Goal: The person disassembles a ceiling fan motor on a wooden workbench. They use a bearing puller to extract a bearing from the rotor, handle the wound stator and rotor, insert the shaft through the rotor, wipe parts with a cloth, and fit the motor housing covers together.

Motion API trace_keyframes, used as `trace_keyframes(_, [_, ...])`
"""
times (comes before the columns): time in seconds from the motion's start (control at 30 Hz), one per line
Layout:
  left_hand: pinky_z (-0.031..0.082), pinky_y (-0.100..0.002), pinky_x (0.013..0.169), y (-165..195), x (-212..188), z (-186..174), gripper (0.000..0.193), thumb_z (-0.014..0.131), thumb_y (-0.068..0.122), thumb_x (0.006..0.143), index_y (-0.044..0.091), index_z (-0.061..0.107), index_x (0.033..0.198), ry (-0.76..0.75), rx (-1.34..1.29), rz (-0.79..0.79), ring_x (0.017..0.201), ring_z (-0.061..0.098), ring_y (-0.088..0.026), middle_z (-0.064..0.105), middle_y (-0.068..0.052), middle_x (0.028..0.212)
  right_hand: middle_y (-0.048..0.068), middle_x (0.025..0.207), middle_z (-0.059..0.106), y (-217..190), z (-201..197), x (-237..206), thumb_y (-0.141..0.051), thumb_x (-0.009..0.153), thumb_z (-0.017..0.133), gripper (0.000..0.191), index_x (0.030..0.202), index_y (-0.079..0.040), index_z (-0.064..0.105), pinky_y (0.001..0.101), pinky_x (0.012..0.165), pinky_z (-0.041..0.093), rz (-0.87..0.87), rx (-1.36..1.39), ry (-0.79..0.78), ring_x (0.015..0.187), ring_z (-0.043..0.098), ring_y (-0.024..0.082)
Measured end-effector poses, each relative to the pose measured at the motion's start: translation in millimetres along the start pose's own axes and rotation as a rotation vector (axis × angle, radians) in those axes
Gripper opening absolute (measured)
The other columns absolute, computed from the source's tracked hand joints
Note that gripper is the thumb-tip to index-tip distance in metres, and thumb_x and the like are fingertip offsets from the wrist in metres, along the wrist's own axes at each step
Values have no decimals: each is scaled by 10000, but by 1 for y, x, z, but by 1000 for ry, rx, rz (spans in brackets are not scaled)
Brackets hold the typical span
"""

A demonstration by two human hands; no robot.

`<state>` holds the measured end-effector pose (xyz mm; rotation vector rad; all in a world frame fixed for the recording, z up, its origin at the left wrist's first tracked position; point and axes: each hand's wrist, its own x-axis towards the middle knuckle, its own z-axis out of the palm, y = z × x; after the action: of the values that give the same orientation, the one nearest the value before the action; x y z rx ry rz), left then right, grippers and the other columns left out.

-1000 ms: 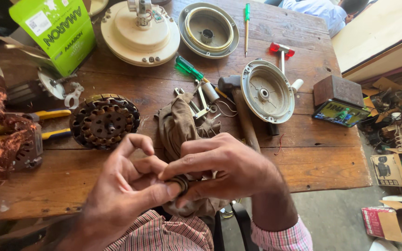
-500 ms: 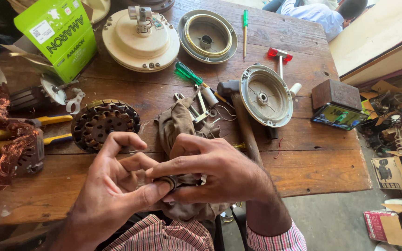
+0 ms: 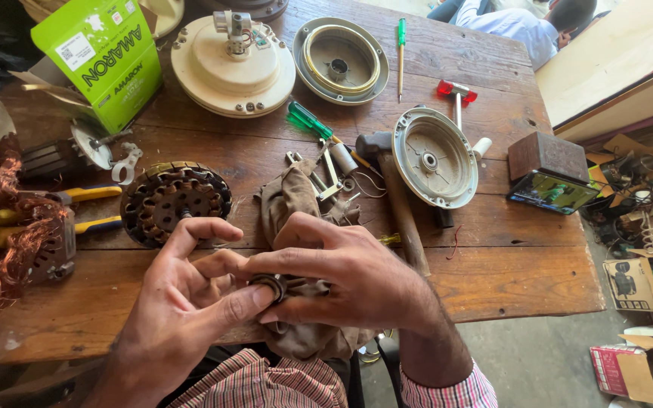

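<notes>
Left hand (image 3: 183, 317) and right hand (image 3: 341, 276) pinching a small metal ring (image 3: 270, 285) over the brown rag (image 3: 296, 204). Best turned slowly, fingertips firm, rag kept beneath to catch slips.

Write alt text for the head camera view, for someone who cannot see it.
Two bare hands, the left hand and right hand, pinch a small dark metal ring over a brown rag at the near edge of a wooden workbench. Around them lie a wound stator, a hammer, round metal covers, a green-handled screwdriver and copper wire.
</notes>
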<state>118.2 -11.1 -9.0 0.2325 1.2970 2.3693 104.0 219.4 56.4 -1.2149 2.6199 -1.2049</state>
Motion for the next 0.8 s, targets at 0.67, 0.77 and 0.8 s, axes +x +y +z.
trace_keyframes(0.67, [554, -315, 878, -35, 4, 14, 360, 665, -144, 882, 54, 445, 1086, 270, -340, 256, 908, 680, -159, 655, -92, 967, 51, 866, 637, 14, 63, 2, -133, 743, 940, 406, 1068, -33, 717, 283, 601, 535, -3, -85, 546, 703, 650, 138])
trace_keyframes(0.77, [549, -298, 888, -39, 6, 19, 347, 663, -153, 886, 56, 457, 1073, 297, -376, 286, 900, 669, -138, 656, -93, 988, 40, 815, 615, 11, 80, 3, -125, 719, 944, 401, 1029, -34, 707, 280, 584, 524, 47, -135, 702, 671, 626, 132])
trace_keyframes(0.8, [545, -290, 882, -39, 7, 21, 359, 672, -157, 889, 52, 451, 1080, 288, -370, 287, 889, 659, -128, 654, -91, 992, 45, 837, 619, 9, 85, 3, -129, 722, 945, 400, 1025, -42, 698, 281, 599, 530, 73, -139, 738, 695, 636, 137])
